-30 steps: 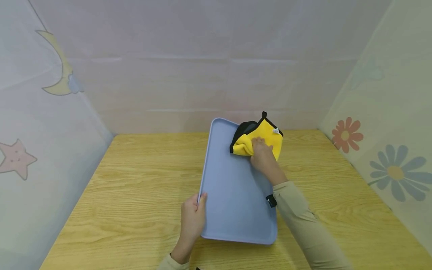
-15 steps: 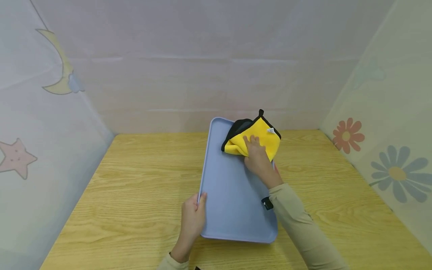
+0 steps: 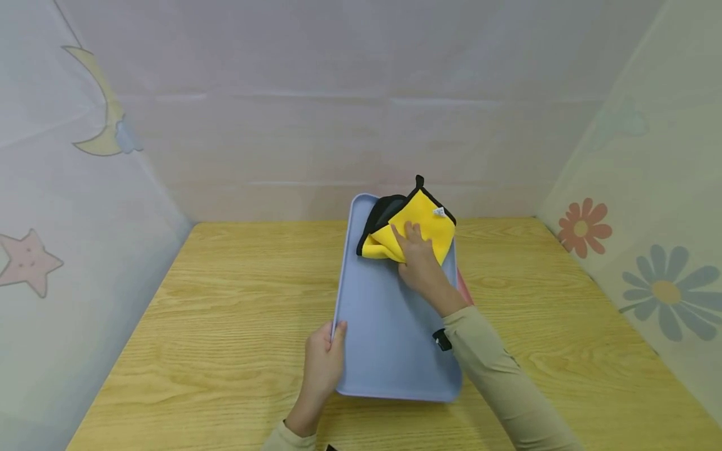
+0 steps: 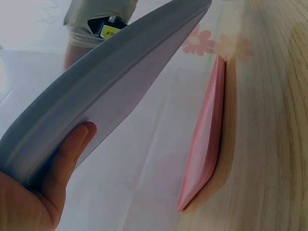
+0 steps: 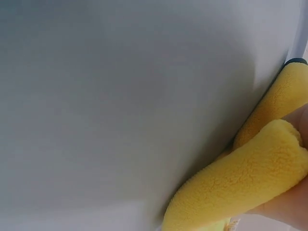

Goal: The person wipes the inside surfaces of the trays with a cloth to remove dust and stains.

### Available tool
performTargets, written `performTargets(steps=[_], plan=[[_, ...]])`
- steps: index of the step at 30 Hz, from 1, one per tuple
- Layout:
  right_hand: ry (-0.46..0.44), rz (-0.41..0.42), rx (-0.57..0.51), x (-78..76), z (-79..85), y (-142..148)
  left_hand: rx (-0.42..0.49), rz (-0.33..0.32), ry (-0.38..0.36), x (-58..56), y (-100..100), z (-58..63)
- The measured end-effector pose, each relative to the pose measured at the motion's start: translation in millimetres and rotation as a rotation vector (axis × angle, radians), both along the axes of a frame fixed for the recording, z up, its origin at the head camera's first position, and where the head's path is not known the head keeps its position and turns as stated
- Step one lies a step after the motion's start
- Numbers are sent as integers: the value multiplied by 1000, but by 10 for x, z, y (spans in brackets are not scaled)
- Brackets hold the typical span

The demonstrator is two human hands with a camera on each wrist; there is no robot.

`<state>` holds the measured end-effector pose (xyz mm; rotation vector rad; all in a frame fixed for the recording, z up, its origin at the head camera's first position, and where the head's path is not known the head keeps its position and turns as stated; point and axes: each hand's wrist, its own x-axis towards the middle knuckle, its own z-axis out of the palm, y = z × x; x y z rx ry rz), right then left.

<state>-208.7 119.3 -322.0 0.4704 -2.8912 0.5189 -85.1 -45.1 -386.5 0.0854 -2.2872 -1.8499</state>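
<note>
A blue-grey rectangular tray [image 3: 389, 326] with a low raised rim is held tilted above the table. My left hand [image 3: 323, 360] grips its left rim, thumb on the inner face; in the left wrist view, fingertips [image 4: 86, 132] show against the tray's side. My right hand [image 3: 423, 263] lies on a yellow cloth [image 3: 434, 216] with black edging, at the tray's far end, fingers spread over it. In the right wrist view, a fold of the yellow cloth [image 5: 240, 178] bulges between parts of the hand and touches the tray face. The cloth hides much of the far rim.
A pink tray [image 4: 204, 139] lies on the wooden table [image 3: 225, 326], mostly hidden beneath the blue-grey one in the head view. Printed fabric walls [image 3: 338, 125] stand at the back and both sides. A black device [image 3: 442, 339] sits at the right wrist.
My right hand has slid the cloth leftward and slightly up along the tray's far end. More of the pink tray shows at the right. My left hand stays nearly still on the rim.
</note>
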Motion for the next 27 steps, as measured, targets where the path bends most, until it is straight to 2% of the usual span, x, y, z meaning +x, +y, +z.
performTargets(steps=[9, 17, 27], plan=[[132, 106, 0, 34, -4, -79, 29, 3, -15, -10, 21, -26], [212, 179, -2, 59, 8, -97, 11, 12, -25, -11, 31, -21], [252, 254, 40, 72, 45, -84, 9, 26, -27, -10, 29, 1]])
